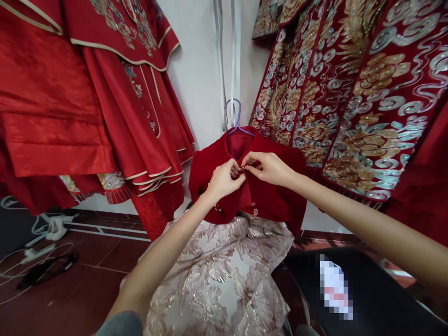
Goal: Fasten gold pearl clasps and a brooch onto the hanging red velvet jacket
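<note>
A short dark red velvet jacket (269, 198) hangs on a purple hanger (238, 116) against the white wall, over a pale skirt with a gold floral pattern (224, 275). My left hand (224, 179) and my right hand (264, 167) meet at the jacket's front opening just below the collar. Both hands have their fingers pinched together on the two front edges, around a small fastening I cannot make out clearly. More small buttons show lower down on the jacket front.
Red embroidered garments (105, 93) hang at the left. Heavily gold and silver embroidered red robes (350, 93) hang at the right. White cables and a power strip (45, 233) lie on the red tiled floor. A black surface (371, 298) sits at the lower right.
</note>
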Available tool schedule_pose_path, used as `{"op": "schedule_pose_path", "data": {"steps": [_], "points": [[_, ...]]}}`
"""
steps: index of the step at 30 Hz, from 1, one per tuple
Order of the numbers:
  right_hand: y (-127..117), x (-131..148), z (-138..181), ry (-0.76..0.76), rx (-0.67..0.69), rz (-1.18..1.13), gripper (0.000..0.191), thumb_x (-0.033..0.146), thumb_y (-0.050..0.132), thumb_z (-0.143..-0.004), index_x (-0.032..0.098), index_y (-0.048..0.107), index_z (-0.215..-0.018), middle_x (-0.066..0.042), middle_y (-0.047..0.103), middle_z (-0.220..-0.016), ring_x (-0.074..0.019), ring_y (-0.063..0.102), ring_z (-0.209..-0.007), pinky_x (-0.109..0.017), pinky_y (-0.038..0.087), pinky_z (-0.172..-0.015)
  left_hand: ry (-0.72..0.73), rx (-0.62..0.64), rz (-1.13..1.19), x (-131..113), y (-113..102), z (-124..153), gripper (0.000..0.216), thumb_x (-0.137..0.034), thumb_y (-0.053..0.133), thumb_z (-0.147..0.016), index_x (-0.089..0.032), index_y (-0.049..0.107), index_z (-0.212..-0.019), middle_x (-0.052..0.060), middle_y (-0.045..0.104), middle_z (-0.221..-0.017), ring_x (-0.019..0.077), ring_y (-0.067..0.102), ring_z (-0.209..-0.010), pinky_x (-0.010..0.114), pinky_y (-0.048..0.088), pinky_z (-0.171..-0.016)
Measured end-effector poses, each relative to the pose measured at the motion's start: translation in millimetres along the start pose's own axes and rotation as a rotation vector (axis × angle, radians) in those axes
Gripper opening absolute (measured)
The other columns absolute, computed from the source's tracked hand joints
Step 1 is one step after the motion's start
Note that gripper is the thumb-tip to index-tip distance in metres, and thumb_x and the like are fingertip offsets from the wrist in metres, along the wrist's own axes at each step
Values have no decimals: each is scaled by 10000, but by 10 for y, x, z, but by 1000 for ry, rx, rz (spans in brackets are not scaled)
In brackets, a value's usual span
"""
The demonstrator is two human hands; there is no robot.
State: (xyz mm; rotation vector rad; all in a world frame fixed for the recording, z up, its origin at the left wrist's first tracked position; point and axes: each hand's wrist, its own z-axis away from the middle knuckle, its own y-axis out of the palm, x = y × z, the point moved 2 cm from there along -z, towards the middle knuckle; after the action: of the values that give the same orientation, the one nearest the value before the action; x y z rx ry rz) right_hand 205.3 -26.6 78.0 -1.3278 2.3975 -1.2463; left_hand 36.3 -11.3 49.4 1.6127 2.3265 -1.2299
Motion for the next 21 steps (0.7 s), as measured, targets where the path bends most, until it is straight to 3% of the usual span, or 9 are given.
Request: {"op": "schedule_pose_path", "data": {"steps": [6, 11, 21], "points": [[34, -1, 28, 15, -50, -54, 156, 160, 530, -837, 202, 632, -947, -18, 698, -898, -150, 660, -806, -253, 525, -696, -31, -46, 33, 66, 57, -6, 161, -334, 626, -802, -199, 539, -812, -4, 660, -728, 128, 638, -656, 243, 500, -646], [51, -37, 83, 39, -14, -73, 146, 193, 556, -842, 209, 646, -957, -18, 703, -909, -160, 666, -834, -261, 539, -696, -56, -44, 36, 108, 70, 8, 106, -268, 632, -794, -199, 563, -836, -1, 669, -741, 127, 646, -670, 233, 500, -644], [143, -17, 120, 73, -135, -104, 151, 256, 572, -875, 205, 651, -993, -23, 701, -938, -158, 668, -851, -255, 561, -676, 35, -11, -39, 58, -15, -17, 46, -202, 584, -799, -194, 584, -845, 4, 678, -761, 125, 640, -692, 233, 495, -681]]}}
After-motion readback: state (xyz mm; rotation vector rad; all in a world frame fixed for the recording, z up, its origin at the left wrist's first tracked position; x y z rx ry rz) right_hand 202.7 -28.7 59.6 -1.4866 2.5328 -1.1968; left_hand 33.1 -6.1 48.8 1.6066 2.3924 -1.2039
